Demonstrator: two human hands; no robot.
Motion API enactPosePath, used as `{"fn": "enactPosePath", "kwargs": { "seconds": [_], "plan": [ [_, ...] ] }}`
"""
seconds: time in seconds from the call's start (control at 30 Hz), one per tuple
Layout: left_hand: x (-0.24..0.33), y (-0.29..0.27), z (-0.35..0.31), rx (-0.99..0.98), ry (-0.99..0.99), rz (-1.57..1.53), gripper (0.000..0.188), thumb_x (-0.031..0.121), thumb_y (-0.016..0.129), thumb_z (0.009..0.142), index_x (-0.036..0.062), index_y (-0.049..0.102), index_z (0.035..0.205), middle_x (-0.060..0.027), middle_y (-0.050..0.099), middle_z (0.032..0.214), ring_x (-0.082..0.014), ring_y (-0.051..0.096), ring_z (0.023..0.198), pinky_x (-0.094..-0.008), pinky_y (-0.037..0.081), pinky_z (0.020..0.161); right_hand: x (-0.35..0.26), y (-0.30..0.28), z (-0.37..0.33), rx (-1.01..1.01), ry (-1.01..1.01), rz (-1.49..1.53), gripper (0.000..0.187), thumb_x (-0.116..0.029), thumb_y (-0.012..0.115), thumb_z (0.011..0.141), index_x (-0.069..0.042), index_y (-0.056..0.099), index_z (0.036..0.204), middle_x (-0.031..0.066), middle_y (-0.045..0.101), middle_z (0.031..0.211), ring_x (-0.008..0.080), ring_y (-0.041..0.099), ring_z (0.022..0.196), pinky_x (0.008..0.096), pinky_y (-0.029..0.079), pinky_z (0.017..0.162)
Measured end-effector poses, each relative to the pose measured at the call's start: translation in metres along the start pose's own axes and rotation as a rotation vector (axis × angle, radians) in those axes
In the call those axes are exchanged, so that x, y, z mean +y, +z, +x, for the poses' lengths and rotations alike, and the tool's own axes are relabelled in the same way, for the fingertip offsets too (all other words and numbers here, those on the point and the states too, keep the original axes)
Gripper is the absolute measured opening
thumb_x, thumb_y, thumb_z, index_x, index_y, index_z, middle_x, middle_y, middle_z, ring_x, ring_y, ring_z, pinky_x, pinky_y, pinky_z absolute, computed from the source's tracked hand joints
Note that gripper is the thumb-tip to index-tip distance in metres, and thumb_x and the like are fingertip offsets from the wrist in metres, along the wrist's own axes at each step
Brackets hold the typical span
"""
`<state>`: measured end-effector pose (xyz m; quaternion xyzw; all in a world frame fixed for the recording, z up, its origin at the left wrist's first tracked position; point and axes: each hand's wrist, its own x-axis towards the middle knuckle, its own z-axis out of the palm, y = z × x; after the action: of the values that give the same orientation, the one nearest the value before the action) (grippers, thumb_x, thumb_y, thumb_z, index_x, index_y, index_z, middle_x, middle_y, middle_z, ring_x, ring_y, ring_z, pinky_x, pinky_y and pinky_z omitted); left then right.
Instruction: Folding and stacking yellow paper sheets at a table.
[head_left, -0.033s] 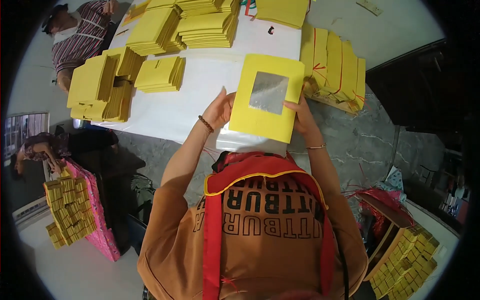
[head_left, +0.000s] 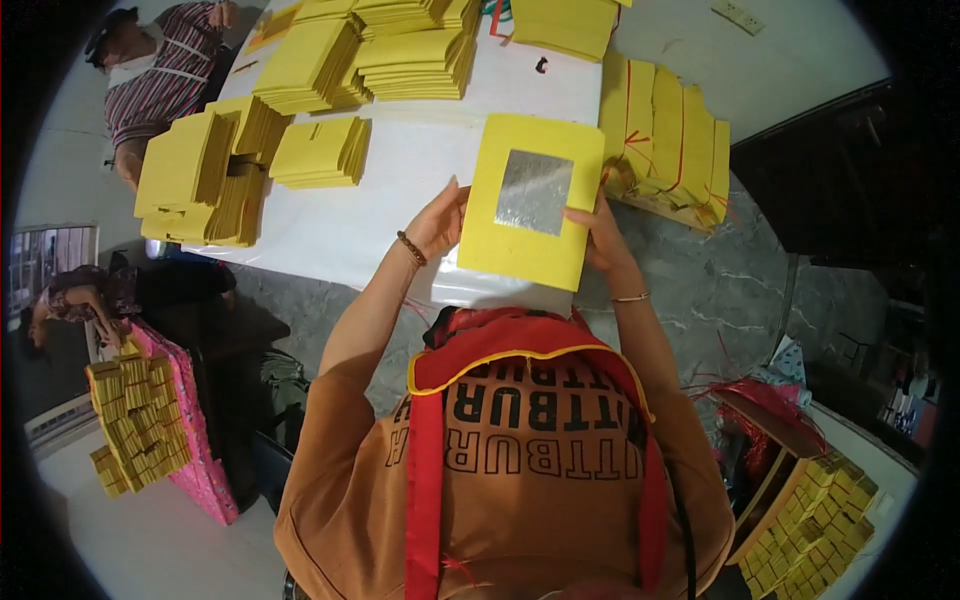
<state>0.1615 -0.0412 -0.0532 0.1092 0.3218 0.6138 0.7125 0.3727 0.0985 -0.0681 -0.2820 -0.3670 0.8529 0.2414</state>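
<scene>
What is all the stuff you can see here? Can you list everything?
yellow sheet with silver foil square: one, yellow, held up between both hands
loose yellow paper stacks: many, yellow, on the white table
tied yellow bundles: one row, yellow with red string, table's right side
pink basket of yellow packs: one, lower left
other person: one, striped shirt, top left
left hand: sheet's left edge
right hand: sheet's right edge

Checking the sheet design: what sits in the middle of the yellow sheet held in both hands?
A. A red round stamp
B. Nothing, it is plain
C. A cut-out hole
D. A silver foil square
D: the yellow sheet, held between the left hand and right hand, shows a shiny silver foil square at its centre.
</scene>
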Motion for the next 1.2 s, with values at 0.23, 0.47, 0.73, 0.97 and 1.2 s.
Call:
{"fn": "enactPosePath", "kwargs": {
  "seconds": [0.23,0.47,0.73,0.97,1.2],
  "plan": [
    [-0.017,-0.005,0.035,0.390,-0.015,0.220,0.038,0.015,0.062,0.079,-0.0061,0.045,0.105,-0.0121,0.058,0.091,-0.0182,0.060,0.077,-0.0319,0.051,0.066,-0.001,-0.007,0.019,0.020,0.045,-0.080,0.057,-0.002,0.061,0.071,-0.004,0.035,0.122,0.0050,0.049,0.103,0.0173,0.051,0.092,0.0312,0.044,0.079],
    [-0.023,-0.007,0.049,0.567,0.132,0.566,0.040,0.015,0.064,0.077,-0.0059,0.046,0.105,-0.0125,0.057,0.094,-0.0173,0.057,0.082,-0.0279,0.049,0.069,0.014,-0.013,0.012,0.194,0.102,-0.003,0.050,-0.011,0.057,0.080,-0.001,0.036,0.124,0.0083,0.050,0.109,0.0176,0.050,0.098,0.0308,0.043,0.082],
    [-0.029,-0.014,0.055,0.592,0.168,0.598,0.046,0.013,0.064,0.076,-0.0056,0.041,0.111,-0.0121,0.057,0.096,-0.0172,0.057,0.082,-0.0280,0.049,0.068,0.028,-0.001,0.001,0.300,-0.098,-0.276,0.048,-0.009,0.053,0.082,-0.002,0.035,0.125,0.0087,0.048,0.114,0.0168,0.048,0.101,0.0288,0.039,0.086],
    [-0.034,-0.031,0.060,0.623,0.170,0.777,0.052,0.017,0.065,0.075,-0.0047,0.039,0.114,-0.0137,0.057,0.099,-0.0177,0.057,0.085,-0.0275,0.048,0.070,0.023,0.002,-0.002,0.271,-0.168,-0.317,0.049,-0.002,0.050,0.079,-0.001,0.035,0.125,0.0102,0.048,0.114,0.0186,0.047,0.104,0.0289,0.038,0.087],
    [-0.015,-0.006,0.043,0.655,0.051,1.344,0.069,0.041,0.057,0.076,0.0029,0.027,0.126,-0.0231,0.058,0.093,-0.0338,0.058,0.086,-0.0382,0.046,0.074,0.021,0.000,-0.005,0.248,-0.138,-0.467,0.052,0.000,0.051,0.079,0.000,0.033,0.128,0.0114,0.047,0.119,0.0185,0.047,0.105,0.0288,0.038,0.088]
  ]
}}
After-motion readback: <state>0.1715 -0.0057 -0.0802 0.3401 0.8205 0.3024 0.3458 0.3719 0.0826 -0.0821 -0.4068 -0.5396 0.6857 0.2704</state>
